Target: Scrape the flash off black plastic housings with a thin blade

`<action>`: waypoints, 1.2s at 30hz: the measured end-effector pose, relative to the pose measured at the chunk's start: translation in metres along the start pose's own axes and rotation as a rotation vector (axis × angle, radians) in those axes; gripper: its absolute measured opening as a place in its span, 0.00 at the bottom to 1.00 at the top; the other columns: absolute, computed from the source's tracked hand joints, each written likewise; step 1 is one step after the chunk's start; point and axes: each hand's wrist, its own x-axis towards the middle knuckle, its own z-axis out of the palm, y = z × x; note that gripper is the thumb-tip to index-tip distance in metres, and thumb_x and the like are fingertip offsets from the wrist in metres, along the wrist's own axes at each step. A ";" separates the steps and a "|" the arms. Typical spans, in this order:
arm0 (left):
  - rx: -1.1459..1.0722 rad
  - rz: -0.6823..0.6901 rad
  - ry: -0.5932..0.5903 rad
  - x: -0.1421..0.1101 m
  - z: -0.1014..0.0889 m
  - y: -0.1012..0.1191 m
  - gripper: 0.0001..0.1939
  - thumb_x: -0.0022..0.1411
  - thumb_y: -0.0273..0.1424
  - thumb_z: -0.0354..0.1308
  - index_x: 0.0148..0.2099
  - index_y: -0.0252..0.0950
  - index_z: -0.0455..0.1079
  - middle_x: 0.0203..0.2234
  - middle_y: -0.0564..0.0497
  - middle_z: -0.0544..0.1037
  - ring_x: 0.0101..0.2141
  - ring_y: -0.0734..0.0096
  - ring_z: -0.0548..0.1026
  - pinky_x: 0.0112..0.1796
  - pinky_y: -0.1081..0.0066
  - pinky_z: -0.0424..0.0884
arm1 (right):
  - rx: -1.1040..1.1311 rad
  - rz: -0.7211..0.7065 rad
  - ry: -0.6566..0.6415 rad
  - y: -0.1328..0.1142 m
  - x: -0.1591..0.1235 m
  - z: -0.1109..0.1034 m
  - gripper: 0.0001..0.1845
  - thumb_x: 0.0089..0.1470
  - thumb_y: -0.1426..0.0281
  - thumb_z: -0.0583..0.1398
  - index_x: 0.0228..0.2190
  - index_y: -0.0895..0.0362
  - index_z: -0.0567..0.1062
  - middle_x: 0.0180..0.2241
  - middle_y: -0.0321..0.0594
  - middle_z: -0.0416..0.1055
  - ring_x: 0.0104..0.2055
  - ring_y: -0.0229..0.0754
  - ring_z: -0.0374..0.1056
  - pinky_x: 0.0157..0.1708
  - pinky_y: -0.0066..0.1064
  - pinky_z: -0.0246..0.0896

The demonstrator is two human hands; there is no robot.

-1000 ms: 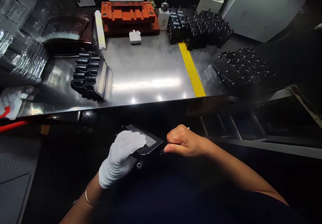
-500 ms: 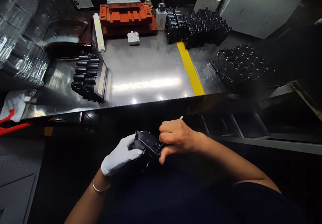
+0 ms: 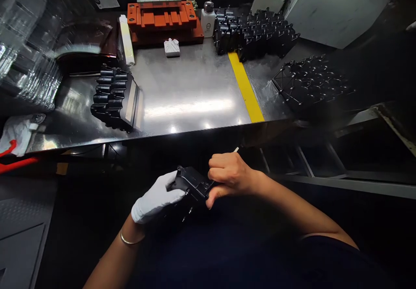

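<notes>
Nearest the wearer, the gloved left hand [image 3: 157,198] is clamped around a black moulded housing [image 3: 191,185], which is held above the lap, off the surface and just short of its front edge. A bangle [image 3: 128,239] sits on that wrist. The bare right hand [image 3: 231,177] is curled closed at the housing's right end, with its thumb at the lower corner. The tip of a thin pale stick [image 3: 236,149] projects from the top of those fingers; its working end is hidden.

Judged from this grip, the step in hand appears to be close work at that end of the housing. The next move calls for a steady hold and controlled contact there.

Beyond, on the steel surface [image 3: 191,85], a block of black housings [image 3: 112,98] stands at left. A yellow floor-style strip [image 3: 244,85] runs across the right side, and a wire rack of parts [image 3: 308,81] lies beyond it. At the far edge are an orange fixture [image 3: 162,20], a white bottle [image 3: 208,20] and further massed black housings [image 3: 255,33].
</notes>
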 end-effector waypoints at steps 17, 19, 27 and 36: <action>-0.105 0.042 0.004 0.002 0.004 0.004 0.22 0.54 0.40 0.64 0.48 0.34 0.74 0.34 0.48 0.78 0.33 0.65 0.73 0.34 0.71 0.70 | 0.423 0.116 -0.052 0.004 -0.016 0.009 0.32 0.56 0.48 0.56 0.13 0.57 0.56 0.13 0.29 0.52 0.17 0.29 0.48 0.19 0.26 0.41; -0.081 0.007 0.010 0.000 0.001 0.011 0.22 0.55 0.40 0.64 0.50 0.36 0.73 0.33 0.49 0.78 0.31 0.66 0.73 0.32 0.71 0.71 | 0.537 0.180 0.008 0.005 -0.018 0.008 0.32 0.55 0.47 0.57 0.13 0.56 0.58 0.13 0.29 0.53 0.16 0.29 0.48 0.18 0.25 0.43; 0.382 0.245 0.450 0.011 0.011 0.016 0.26 0.47 0.32 0.70 0.51 0.42 0.74 0.42 0.48 0.78 0.44 0.58 0.74 0.51 0.62 0.68 | 0.545 0.779 -0.131 -0.003 -0.013 0.017 0.17 0.48 0.57 0.65 0.28 0.60 0.76 0.21 0.34 0.68 0.22 0.32 0.61 0.22 0.23 0.53; -0.808 0.068 0.563 0.017 0.037 -0.015 0.23 0.56 0.31 0.65 0.54 0.37 0.69 0.49 0.45 0.77 0.49 0.61 0.75 0.50 0.62 0.72 | 0.739 1.078 0.288 -0.010 -0.026 0.063 0.21 0.49 0.52 0.62 0.29 0.59 0.73 0.19 0.31 0.61 0.21 0.31 0.54 0.20 0.24 0.52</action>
